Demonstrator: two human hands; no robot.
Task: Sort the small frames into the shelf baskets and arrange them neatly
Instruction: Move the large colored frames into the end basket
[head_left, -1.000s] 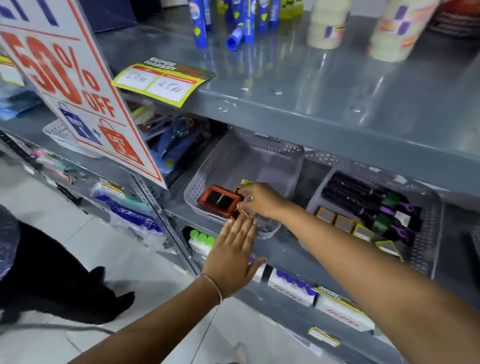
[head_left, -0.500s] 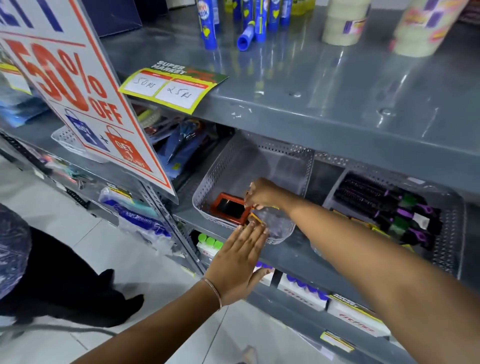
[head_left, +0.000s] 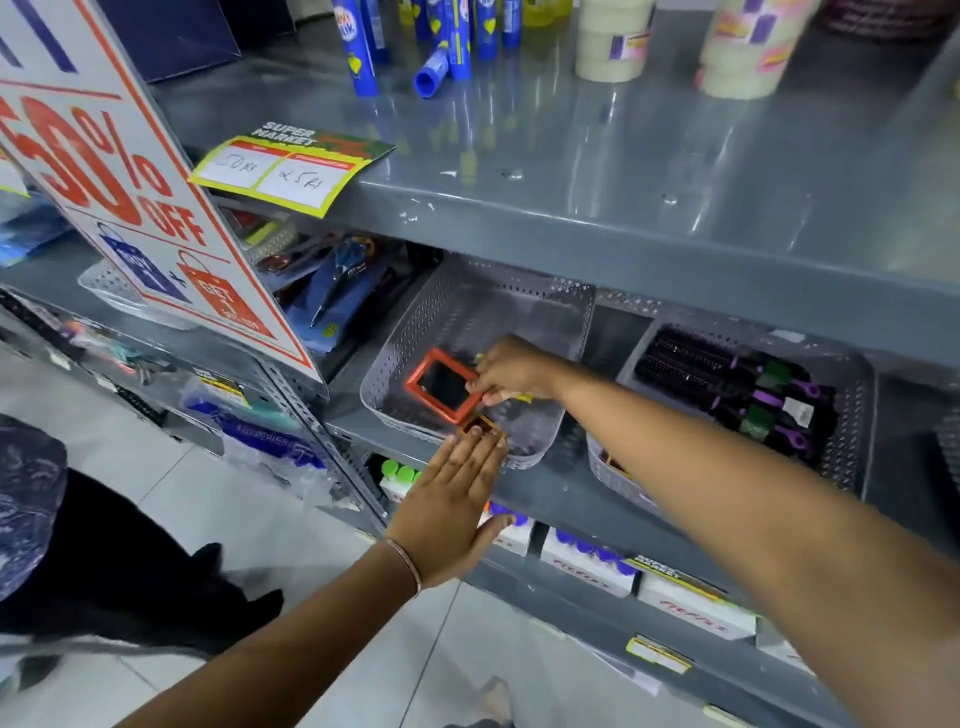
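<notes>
A grey perforated basket (head_left: 467, 306) sits on the middle shelf. Inside it, an orange small frame (head_left: 440, 383) with a dark centre stands tilted, and my right hand (head_left: 511, 370) pinches its right edge. A yellow piece shows under that hand. A smaller orange-brown frame (head_left: 477, 427) lies at the basket's front rim. My left hand (head_left: 451, 506) is flat with fingers together, its fingertips pressed against the basket's front edge beside that small frame. It holds nothing.
A second grey basket (head_left: 852, 452) to the right holds black and purple hairbrushes and several small frames. A 50% off sign (head_left: 119, 208) hangs left. Glue sticks and tape rolls stand on the top shelf (head_left: 571, 171). Boxes line the lower shelf.
The orange frame has been lifted from lying flat to a tilted stand in my right hand. My left hand has stayed at the basket's front rim.
</notes>
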